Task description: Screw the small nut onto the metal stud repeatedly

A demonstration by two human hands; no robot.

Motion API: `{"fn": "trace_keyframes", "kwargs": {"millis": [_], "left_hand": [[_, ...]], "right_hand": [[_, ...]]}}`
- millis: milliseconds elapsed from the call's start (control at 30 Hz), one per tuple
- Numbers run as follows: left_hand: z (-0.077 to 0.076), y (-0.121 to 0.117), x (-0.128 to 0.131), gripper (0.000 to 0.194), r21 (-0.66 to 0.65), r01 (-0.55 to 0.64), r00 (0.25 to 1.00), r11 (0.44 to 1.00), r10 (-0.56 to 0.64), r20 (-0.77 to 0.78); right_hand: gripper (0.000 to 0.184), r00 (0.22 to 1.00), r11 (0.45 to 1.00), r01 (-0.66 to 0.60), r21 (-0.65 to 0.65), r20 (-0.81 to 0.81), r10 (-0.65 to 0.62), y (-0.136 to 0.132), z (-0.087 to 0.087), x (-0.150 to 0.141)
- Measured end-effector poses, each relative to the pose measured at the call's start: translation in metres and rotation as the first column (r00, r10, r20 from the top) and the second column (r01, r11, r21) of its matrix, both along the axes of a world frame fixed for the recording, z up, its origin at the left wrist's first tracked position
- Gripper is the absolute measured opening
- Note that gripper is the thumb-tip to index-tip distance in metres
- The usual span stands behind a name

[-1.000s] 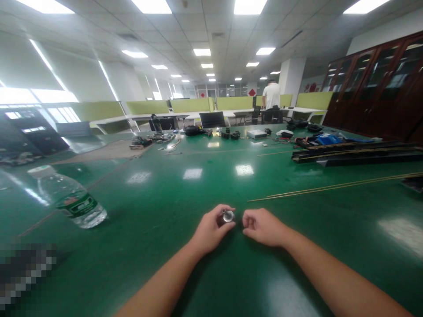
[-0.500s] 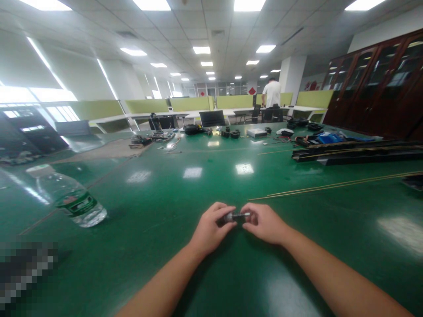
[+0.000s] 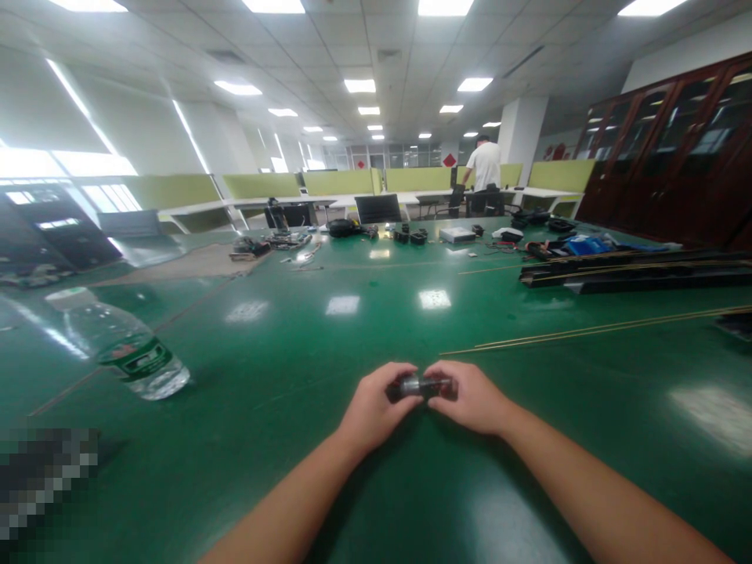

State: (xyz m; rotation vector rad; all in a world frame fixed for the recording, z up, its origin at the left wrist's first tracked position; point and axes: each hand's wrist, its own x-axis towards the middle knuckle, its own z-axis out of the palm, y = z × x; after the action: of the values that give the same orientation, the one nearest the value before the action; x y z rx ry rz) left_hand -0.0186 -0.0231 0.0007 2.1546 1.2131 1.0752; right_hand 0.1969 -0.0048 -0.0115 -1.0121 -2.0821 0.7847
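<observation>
Filling the lower part of the view, here's the green table point(image 3: 264, 439), glossy and throwing back the ceiling lights. Over on the far right stands a tall dark-wood cabinet point(image 3: 663, 149) with glass doors, and across the back run yellow-green partitions point(image 3: 417, 178) above white desks. A person point(image 3: 485, 166) in a white shirt is back there, on the right, facing away. Just beyond the table's far edge, near the middle, there's a black chair point(image 3: 379, 208). Now the tabletop: long black bars point(image 3: 634, 276) lie stacked at the right, and nearer, two thin golden rods point(image 3: 569, 337) run side by side towards the middle. On the left, a clear water bottle point(image 3: 126, 348) with a green label and white cap, looking tilted in this wide view. In to the centre, and here's the action! The left hand point(image 3: 376, 398) and right hand point(image 3: 470, 395) face each other, fingertips near but apart. Between them, above the near part of the table, sits a small dark cylinder point(image 3: 418, 385) with a silvery band: left fingers and thumb clasp one end, right fingers curl round the other. One piece or two? Too blurred to tell.
</observation>
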Motion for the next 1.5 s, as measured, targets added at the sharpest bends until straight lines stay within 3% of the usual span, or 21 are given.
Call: {"fn": "trace_keyframes", "kwargs": {"millis": [167, 500, 667, 1500], "left_hand": [[0.0036, -0.0006, 0.0011, 0.023, 0.003, 0.026, 1.0, 1.0, -0.026, -0.009], [0.0007, 0.0001, 0.002, 0.023, -0.011, 0.023, 1.0, 1.0, -0.023, -0.012], [-0.0031, 0.0023, 0.002, 0.023, -0.012, 0.003, 1.0, 1.0, -0.003, -0.022], [-0.0021, 0.0018, 0.001, 0.024, 0.001, -0.026, 0.999, 1.0, 0.026, -0.043]], "right_hand": [[0.029, 1.0, 1.0, 0.003, 0.018, -0.016, -0.003, -0.0014, 0.0021, -0.0014], [0.017, 1.0, 0.998, -0.002, 0.068, 0.02, 0.0, -0.0026, 0.007, -0.003], [0.014, 1.0, 0.999, 0.01, 0.032, 0.021, -0.011, -0.0011, 0.0056, -0.0034], [0.013, 0.995, 0.998, 0.055, 0.033, 0.087, -0.058, 0.002, 0.0066, 0.0005]]}}
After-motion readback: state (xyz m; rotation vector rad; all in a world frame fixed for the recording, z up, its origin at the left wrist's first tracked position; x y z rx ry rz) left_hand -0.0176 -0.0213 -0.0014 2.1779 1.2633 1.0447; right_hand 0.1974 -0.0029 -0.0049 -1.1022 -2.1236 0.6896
